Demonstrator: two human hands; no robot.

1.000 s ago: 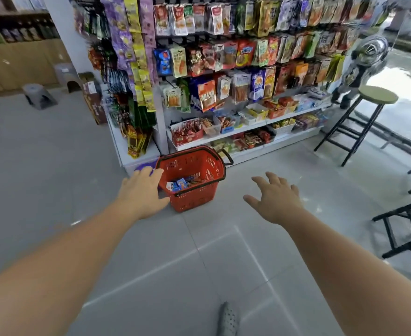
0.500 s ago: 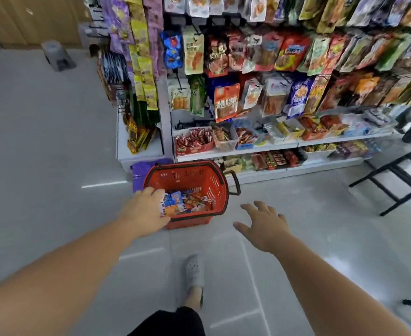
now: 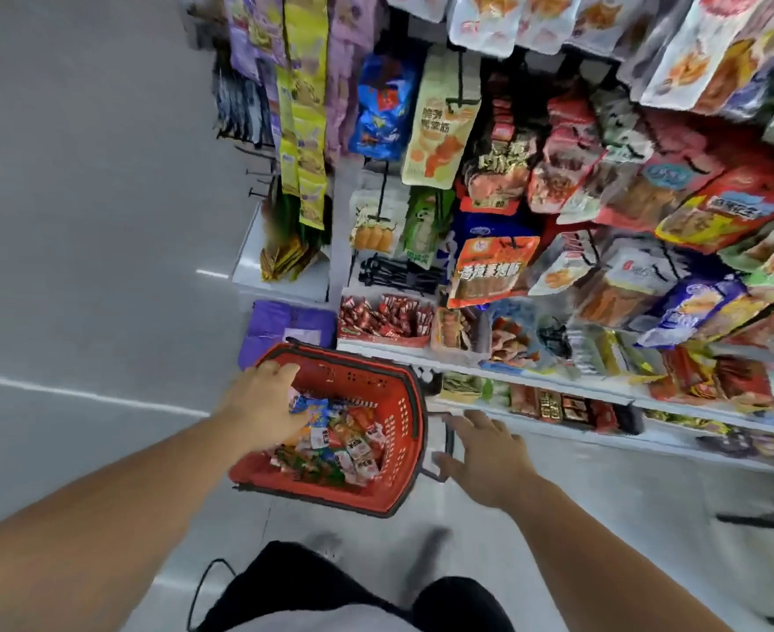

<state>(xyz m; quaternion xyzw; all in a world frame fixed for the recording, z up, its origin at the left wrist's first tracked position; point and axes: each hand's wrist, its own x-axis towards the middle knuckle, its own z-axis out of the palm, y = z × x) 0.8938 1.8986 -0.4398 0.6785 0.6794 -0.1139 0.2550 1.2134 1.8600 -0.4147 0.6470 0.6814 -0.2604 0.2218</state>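
Red basket [image 3: 398, 421] sits on the floor [image 3: 79, 266] beside the shelf [image 3: 490, 369], heaped with packets [image 3: 344, 444]; left hand [image 3: 264, 405] hangs over them with loose, empty fingers, right hand [image 3: 490, 453] splayed by the handle [image 3: 449, 437], so a lopsided lift could spill them.

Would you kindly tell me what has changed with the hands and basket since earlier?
The person has stepped closer. The left hand has moved forward over the red basket, above the snack packets; whether it touches them is unclear. The right hand has advanced beside the black handle, open, holding nothing. The basket stays on the floor.
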